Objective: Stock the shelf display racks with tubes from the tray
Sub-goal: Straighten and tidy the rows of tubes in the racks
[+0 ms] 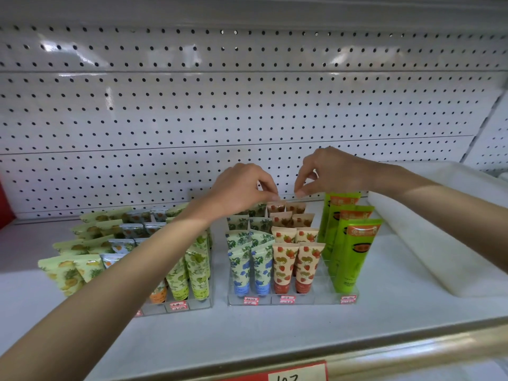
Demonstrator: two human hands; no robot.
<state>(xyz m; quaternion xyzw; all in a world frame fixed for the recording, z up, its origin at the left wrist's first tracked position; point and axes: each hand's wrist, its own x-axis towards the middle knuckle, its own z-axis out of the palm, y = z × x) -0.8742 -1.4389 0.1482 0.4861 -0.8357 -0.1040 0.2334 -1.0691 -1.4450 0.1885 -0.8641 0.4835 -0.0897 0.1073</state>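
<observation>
Two clear display racks stand on the white shelf: a left rack point(178, 307) with pineapple, silver and green-fruit tubes, and a right rack point(291, 301) with blue-flower tubes point(248, 266), strawberry tubes point(295, 264) and tall bright green tubes point(353, 254). My left hand point(242, 188) reaches over the back of the right rack and pinches the top edge of the rearmost strawberry tube point(275, 206). My right hand point(327, 171) hovers beside it with thumb and finger pinched over the neighbouring back tube point(296, 207); contact is unclear. A white tray point(439, 237) lies at the right.
White pegboard point(247, 105) backs the shelf. The shelf's front rail point(384, 350) carries a red price label point(288, 373). A red object point(5, 202) shows at the far left edge. Bare shelf surface lies in front of both racks.
</observation>
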